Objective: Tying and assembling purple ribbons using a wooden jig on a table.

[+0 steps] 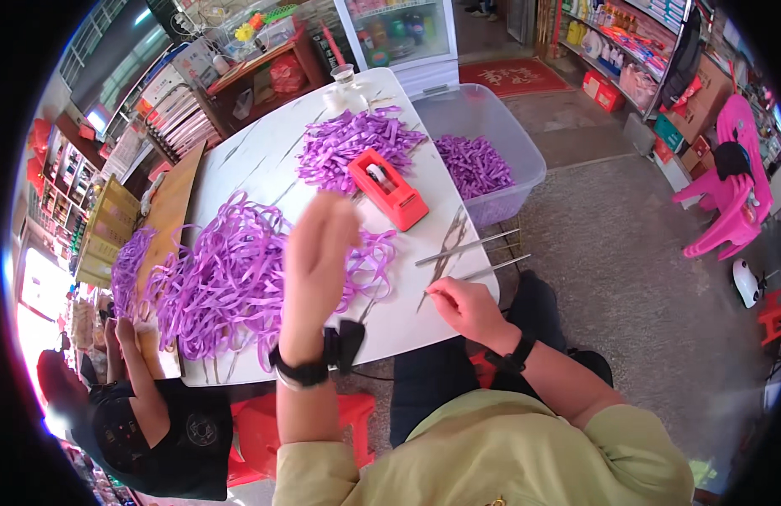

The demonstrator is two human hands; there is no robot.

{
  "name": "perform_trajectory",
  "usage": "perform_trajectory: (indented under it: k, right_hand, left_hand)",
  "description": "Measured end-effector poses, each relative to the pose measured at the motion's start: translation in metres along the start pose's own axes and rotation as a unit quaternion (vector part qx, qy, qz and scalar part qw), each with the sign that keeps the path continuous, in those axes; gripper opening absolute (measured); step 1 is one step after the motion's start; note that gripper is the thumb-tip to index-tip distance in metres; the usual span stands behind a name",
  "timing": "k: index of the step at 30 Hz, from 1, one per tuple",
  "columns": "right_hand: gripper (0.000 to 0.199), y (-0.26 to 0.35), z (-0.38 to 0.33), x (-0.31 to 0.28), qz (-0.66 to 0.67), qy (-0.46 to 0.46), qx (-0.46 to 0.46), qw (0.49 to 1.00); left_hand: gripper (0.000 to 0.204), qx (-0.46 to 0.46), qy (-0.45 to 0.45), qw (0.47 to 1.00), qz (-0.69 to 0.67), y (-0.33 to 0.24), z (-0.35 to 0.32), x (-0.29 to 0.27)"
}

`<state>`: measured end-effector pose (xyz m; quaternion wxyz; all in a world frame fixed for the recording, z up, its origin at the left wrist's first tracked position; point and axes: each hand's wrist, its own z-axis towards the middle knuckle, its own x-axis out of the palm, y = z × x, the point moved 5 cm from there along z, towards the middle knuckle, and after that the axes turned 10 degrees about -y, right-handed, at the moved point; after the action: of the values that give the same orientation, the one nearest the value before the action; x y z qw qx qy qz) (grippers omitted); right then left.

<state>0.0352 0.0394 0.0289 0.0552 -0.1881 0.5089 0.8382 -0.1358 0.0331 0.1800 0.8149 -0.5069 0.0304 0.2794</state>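
Observation:
A large tangle of purple ribbon straps (226,282) spreads over the left and middle of the white marble-patterned table. My left hand (323,244) is raised above the right end of this tangle, blurred, and I cannot tell what its fingers hold. Just beyond it stands a red tape dispenser (390,192) with a roll in it, beside a pile of shorter purple ribbon pieces (348,148). Near the table's right edge my right hand (470,310) is closed in a pinch; what it grips is too small to name. Thin metal rods (466,248) project past the edge beside it.
A clear plastic bin (525,160) with more purple ribbon pieces stands off the table's right side. At the left, another person (146,422) handles purple ribbons. A plastic cup (343,74) is at the far end, before a glass-door fridge (399,34). A pink chair (732,181) stands right.

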Motion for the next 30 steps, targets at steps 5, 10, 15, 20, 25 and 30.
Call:
perform_trajectory:
  k: [5,10,15,20,25,30]
  right_hand:
    - [0.010,0.010,0.000,0.006,0.033,-0.016,-0.042,0.998]
    - [0.011,0.014,0.001,0.005,0.035,-0.020,-0.047,0.998]
    - [0.011,0.008,0.000,0.005,0.047,-0.025,-0.050,0.997]
    - [0.009,0.008,-0.002,0.005,0.045,-0.008,-0.017,0.999]
    - [0.009,0.009,-0.001,0.005,0.039,-0.008,-0.025,0.999]
    - [0.010,0.008,-0.001,0.006,0.037,0.006,-0.021,0.999]
  left_hand:
    - [0.017,0.053,0.150,0.947,0.280,0.064,0.021,0.034]
    - [0.027,0.056,0.261,0.863,0.430,0.127,0.025,0.058]
    - [0.017,-0.055,0.254,0.951,0.167,0.116,0.041,0.039]
    - [0.025,-0.174,0.057,0.939,-0.292,0.050,0.081,-0.021]
    - [0.019,-0.086,0.094,0.878,-0.461,-0.041,0.091,-0.055]
    - [0.023,-0.127,0.155,0.923,-0.330,-0.026,0.074,-0.032]
